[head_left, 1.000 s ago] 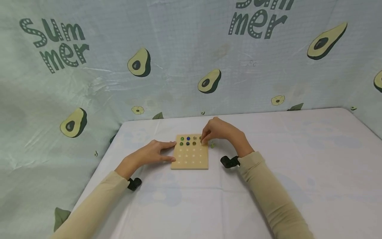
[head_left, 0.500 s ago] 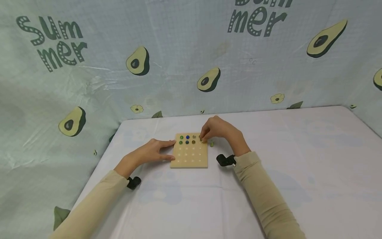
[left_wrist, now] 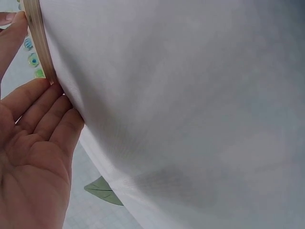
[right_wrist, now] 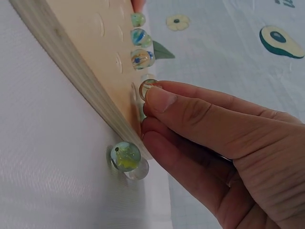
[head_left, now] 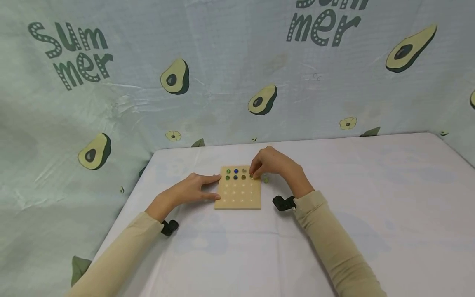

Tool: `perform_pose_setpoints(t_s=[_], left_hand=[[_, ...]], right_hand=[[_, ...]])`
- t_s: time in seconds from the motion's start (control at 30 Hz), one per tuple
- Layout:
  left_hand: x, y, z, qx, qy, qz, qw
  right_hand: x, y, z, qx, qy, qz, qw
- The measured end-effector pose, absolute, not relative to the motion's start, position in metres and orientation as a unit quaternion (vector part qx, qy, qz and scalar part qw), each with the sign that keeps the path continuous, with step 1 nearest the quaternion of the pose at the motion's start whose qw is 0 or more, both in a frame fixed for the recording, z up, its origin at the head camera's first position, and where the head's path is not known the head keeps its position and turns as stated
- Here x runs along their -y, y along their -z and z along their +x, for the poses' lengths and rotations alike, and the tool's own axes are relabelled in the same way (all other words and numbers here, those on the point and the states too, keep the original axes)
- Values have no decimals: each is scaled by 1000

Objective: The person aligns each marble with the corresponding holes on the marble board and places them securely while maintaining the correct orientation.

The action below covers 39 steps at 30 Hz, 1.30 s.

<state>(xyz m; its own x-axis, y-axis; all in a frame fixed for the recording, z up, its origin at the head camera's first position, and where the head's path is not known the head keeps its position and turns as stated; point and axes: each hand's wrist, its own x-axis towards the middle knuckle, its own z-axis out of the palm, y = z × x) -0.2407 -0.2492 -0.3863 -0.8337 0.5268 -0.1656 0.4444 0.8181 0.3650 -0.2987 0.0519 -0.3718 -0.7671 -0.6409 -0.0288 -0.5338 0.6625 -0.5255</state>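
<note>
A square wooden board [head_left: 237,198] with rows of shallow hollows lies on the table. My left hand [head_left: 192,192] rests at its left edge, fingers extended, thumb and forefinger spread apart along the side. Over the right end of the second row from the back, my right hand [head_left: 272,161] pinches a clear marble with an orange-brown tint [right_wrist: 147,88] between thumb and forefinger. Glass marbles, among them a blue one [head_left: 236,170] and a green one [head_left: 227,177], sit in the two back rows. The right hand covers the board's back right corner in the head view.
Right beside the board's right edge, a green-yellow marble [right_wrist: 126,156] and a clear marble [right_wrist: 139,170] lie on the white tablecloth [head_left: 237,255]. A printed cloth backdrop [head_left: 222,62] with avocados rises behind the table.
My right fingertips, with the marble, have shifted slightly toward the near side of the board, at the second row. The left hand keeps its place on the left edge.
</note>
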Motion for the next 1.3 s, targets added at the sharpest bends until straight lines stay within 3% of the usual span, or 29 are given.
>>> perform_pose_setpoints(t_s=[0.53,0.97,1.3], left_hand=[[250,384,-240,-946,-152,254,129],[250,387,-240,-943,-158,263,125],[251,387,-239,-943,-159,266,120]], right_hand=[[-52,371,-296,-901,256,-333,108],[-94,366,-300,-880,249,-392,99],[-100,370,-305,-868,227,-429,102]])
